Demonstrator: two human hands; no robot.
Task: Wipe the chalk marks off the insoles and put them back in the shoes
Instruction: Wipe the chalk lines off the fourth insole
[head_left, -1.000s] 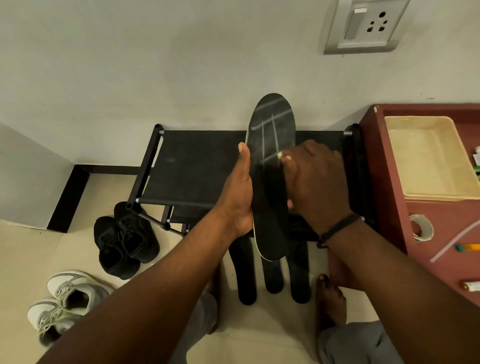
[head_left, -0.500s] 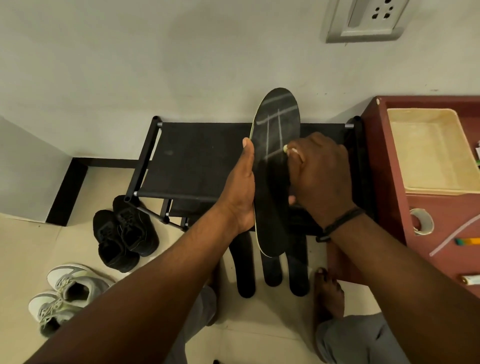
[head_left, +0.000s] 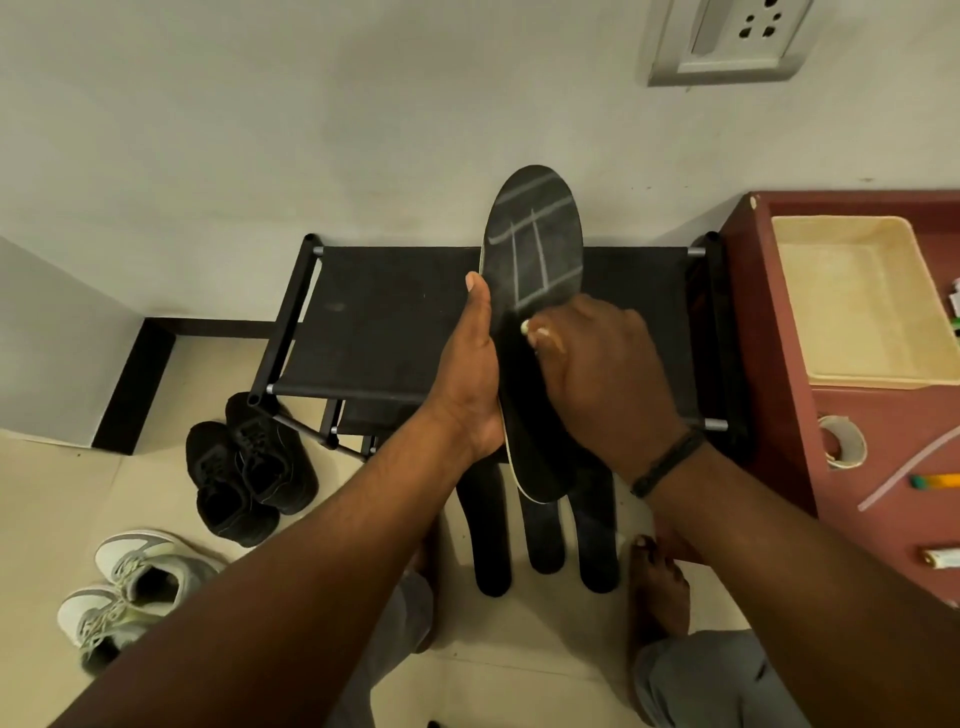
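My left hand (head_left: 475, 374) grips a black insole (head_left: 535, 244) by its left edge and holds it upright above a black shoe rack (head_left: 389, 322). White chalk lines cross the insole's upper half. My right hand (head_left: 597, 374) presses on the insole's middle, fingertips pinched on a small white piece (head_left: 529, 328) just under the lowest line. Three more black insoles (head_left: 491, 540) lie side by side on the floor below. A black pair of shoes (head_left: 249, 467) and a white-grey pair of sneakers (head_left: 135, 587) stand on the floor at left.
A red-brown table (head_left: 779, 415) stands at right with a cream tray (head_left: 857, 374), a tape roll (head_left: 841, 441), a clear tube and small pens. A wall socket (head_left: 727, 41) is above. My bare foot (head_left: 657, 587) rests beside the floor insoles.
My right hand's fingertips have slid left and down across the insole, from its right edge toward the middle. The left hand keeps its grip; the view has shifted a little.
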